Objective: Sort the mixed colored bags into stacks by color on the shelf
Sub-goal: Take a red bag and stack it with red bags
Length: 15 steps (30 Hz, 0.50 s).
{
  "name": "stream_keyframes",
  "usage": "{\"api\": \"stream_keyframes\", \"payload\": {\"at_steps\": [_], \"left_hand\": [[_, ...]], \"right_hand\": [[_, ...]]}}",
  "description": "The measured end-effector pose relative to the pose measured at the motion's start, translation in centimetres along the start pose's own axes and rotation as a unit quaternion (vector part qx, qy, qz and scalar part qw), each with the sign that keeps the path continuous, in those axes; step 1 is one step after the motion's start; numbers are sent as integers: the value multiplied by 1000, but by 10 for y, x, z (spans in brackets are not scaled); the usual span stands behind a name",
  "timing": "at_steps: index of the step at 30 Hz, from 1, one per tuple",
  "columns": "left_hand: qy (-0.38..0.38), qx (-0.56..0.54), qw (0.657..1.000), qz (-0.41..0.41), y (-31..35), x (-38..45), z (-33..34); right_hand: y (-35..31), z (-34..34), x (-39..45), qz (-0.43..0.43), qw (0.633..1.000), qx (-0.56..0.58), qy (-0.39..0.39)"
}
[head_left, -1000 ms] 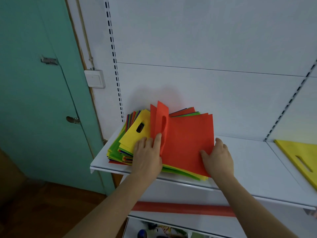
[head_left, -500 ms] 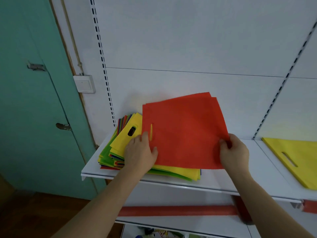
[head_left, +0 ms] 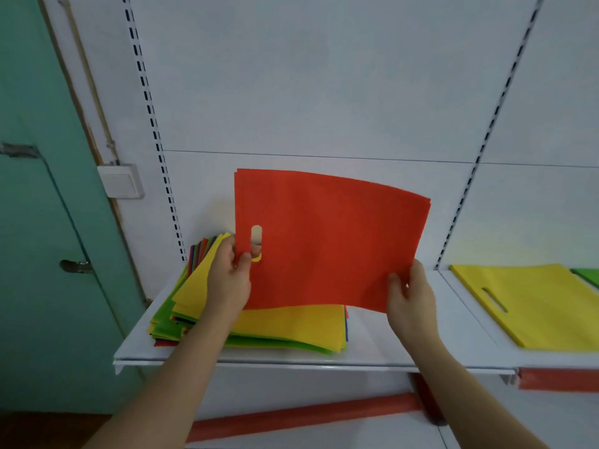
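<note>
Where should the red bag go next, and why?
Probably carry the red bag rightward and lay it on bare shelf to start a red stack. Both the left hand and right hand hold it above the mixed pile; the yellow bag sits alone further right.

No readable text, label, brand or number shows on anything here

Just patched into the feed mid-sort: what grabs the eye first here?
The red bag held up at centre, the left hand pinching its handle-slot edge and the right hand its lower right corner. Under it, the mixed pile, yellow on top, lies on the white shelf. A separate yellow bag lies at right.
</note>
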State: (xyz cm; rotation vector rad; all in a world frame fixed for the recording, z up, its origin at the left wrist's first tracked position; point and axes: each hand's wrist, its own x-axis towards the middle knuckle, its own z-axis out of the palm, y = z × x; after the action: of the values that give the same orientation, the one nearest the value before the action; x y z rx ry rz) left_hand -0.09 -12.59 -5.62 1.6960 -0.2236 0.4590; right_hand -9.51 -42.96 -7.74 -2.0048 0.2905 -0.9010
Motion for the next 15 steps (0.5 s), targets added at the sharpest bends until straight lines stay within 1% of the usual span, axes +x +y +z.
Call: {"api": "stream_keyframes", "payload": {"at_steps": [2,4,9,12,15], "left_hand": [[-25,31,999,-18,-6,-8,-2],[-25,46,998,-22,-7,-11,-2],[-16,74,997,-7,8,-10,11],[-32,58,998,4,14,-16,32],[-39,20,999,13,24,-31,63]], "right_hand": [[4,2,-5,1,1000,-25,-8],[4,-1,-7,2,999,-35,9],[-7,-29,-14,35,995,17,97],[-2,-57,-20,49,986,24,160],[13,-90,-32,8,983,-40,181]]}}
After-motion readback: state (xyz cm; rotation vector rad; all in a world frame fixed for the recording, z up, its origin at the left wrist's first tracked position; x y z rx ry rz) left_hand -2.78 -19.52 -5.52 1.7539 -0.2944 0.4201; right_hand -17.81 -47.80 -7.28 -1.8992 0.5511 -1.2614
